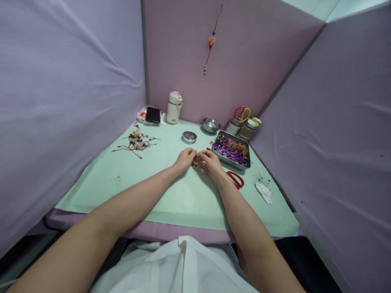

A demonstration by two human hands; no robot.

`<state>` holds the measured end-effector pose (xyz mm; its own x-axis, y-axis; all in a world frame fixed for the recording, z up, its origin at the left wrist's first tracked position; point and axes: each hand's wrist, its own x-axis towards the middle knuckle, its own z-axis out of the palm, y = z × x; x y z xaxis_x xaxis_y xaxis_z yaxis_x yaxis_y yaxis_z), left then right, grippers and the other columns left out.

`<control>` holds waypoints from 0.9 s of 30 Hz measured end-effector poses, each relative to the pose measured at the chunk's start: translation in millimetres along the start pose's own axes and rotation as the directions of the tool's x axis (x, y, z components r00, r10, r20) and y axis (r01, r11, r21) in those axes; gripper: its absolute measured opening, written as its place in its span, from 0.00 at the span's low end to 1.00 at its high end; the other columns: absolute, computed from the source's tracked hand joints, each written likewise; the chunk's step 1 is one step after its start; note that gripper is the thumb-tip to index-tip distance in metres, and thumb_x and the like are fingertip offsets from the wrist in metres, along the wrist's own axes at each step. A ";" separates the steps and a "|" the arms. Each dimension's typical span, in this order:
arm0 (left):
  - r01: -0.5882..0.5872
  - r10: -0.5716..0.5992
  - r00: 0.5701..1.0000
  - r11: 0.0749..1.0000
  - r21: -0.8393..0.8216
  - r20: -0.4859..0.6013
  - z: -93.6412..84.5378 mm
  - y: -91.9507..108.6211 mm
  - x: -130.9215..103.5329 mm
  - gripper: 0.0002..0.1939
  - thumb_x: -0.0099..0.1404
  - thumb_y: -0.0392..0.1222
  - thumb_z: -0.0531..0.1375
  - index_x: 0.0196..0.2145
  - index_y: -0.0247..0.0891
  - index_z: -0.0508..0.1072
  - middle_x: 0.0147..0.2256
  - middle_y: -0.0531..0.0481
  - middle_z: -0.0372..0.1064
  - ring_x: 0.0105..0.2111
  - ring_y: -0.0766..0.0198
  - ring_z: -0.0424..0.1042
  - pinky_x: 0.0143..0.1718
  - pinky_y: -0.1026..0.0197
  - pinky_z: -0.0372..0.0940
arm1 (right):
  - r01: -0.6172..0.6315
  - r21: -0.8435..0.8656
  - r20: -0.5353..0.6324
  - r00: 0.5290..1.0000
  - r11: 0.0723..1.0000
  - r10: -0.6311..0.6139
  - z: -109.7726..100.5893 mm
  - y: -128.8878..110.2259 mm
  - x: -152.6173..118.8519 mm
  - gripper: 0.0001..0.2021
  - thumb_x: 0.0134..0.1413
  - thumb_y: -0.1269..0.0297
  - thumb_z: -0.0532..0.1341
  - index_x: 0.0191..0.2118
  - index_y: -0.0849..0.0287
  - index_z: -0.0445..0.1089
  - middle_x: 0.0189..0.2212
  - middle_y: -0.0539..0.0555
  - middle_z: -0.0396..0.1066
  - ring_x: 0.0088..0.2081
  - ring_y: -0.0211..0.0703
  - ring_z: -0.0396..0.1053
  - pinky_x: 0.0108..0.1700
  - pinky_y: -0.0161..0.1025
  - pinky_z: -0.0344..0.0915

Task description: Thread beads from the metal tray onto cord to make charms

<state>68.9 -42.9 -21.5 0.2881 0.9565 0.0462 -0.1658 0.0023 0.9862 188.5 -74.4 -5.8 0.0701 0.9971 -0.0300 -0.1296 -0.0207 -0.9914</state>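
Note:
Close together over the middle of the green-covered table (183, 195), both hands pinch a small beaded strand (200, 165) with clear and reddish beads. My left hand (185, 159) has its fingertips closed at the strand's left side. On the other side, my right hand (211, 162) holds it with bent fingers, hiding part of the beads. Just right of my right hand is a metal tray (248, 165) of purple and orange beads. Red-handled scissors (236, 180) lie partly behind my right forearm. A small bottle (209, 145) stands beyond the hands.
A beaded bundle (139, 140) lies left. Behind are a phone (153, 115), a white flask (174, 108), a round container (189, 137), a metal bowl (211, 125) and jars (249, 129) with scissors. White cloth (263, 193) lies right; a beaded cord (211, 41) hangs on the back wall.

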 end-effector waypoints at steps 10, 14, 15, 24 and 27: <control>-0.019 0.025 0.991 0.998 0.053 -0.129 5.1 1.6 -3.1 0.06 0.62 0.38 0.53 0.27 0.37 0.61 0.21 0.57 0.62 0.17 0.73 0.64 0.21 0.69 0.57 | -0.023 0.124 -0.090 0.995 0.992 0.035 3.1 3.5 3.1 0.10 0.34 0.63 0.66 0.24 0.58 0.64 0.20 0.46 0.62 0.24 0.33 0.61 0.26 0.32 0.57; -0.006 -0.002 0.991 0.998 -0.057 -0.137 7.5 4.3 -4.8 0.07 0.61 0.36 0.53 0.25 0.37 0.62 0.14 0.59 0.58 0.16 0.74 0.59 0.29 0.66 0.63 | -0.013 0.097 -0.114 0.993 0.995 0.024 2.7 5.2 4.8 0.11 0.33 0.63 0.66 0.23 0.58 0.63 0.19 0.46 0.63 0.24 0.33 0.61 0.25 0.32 0.55; 0.001 -0.013 0.991 0.996 -0.090 -0.134 7.6 4.3 -4.7 0.07 0.61 0.36 0.53 0.25 0.36 0.63 0.14 0.59 0.57 0.16 0.74 0.58 0.30 0.65 0.64 | -0.009 0.097 -0.114 0.993 0.995 0.020 2.5 5.6 5.1 0.11 0.32 0.63 0.66 0.23 0.58 0.62 0.19 0.45 0.62 0.23 0.33 0.60 0.25 0.32 0.54; 0.184 -0.191 0.982 0.941 -0.284 0.003 6.8 11.5 -7.3 0.09 0.59 0.41 0.57 0.24 0.35 0.65 0.19 0.54 0.60 0.16 0.72 0.59 0.17 0.68 0.54 | -0.033 0.145 -0.067 0.997 0.989 0.043 0.6 2.6 2.8 0.11 0.33 0.66 0.65 0.22 0.59 0.61 0.17 0.44 0.60 0.22 0.31 0.57 0.24 0.32 0.53; 0.167 -0.159 0.986 0.949 -0.265 0.053 5.7 13.6 -9.4 0.11 0.57 0.44 0.60 0.24 0.34 0.67 0.20 0.52 0.62 0.17 0.72 0.60 0.18 0.67 0.54 | -0.018 0.149 -0.082 0.996 0.989 0.030 0.2 2.3 3.3 0.11 0.33 0.65 0.66 0.22 0.59 0.61 0.17 0.45 0.60 0.22 0.31 0.57 0.25 0.32 0.53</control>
<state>69.4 -53.6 -7.7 0.3608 0.9270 -0.1027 -0.3595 0.2399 0.9018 188.2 -71.1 -8.2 0.1474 0.9866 -0.0702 -0.2766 -0.0270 -0.9606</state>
